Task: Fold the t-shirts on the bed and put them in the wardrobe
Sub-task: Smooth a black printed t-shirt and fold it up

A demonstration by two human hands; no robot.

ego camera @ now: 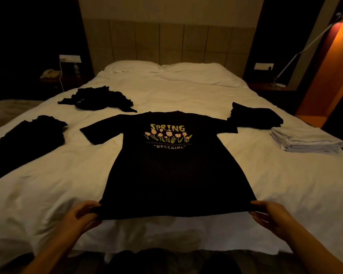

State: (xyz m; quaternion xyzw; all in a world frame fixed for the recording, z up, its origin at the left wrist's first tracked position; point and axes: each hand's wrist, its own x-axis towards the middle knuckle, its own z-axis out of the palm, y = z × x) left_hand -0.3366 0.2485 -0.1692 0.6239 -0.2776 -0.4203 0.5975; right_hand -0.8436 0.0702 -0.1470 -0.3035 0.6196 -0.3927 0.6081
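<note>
Dim, warm light, perhaps from right; edges bowed.

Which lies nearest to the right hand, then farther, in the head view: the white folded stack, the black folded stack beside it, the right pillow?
From the right hand, which pinches the spread t-shirt's hem:
1. White folded stack, right edge of the bed.
2. Black folded stack, just beyond the white one.
3. Right pillow, at the headboard.

2 white pillows point(164, 69) by headboard point(170, 40) — telephone point(50, 73) left, lamp point(305, 50) right.
</note>
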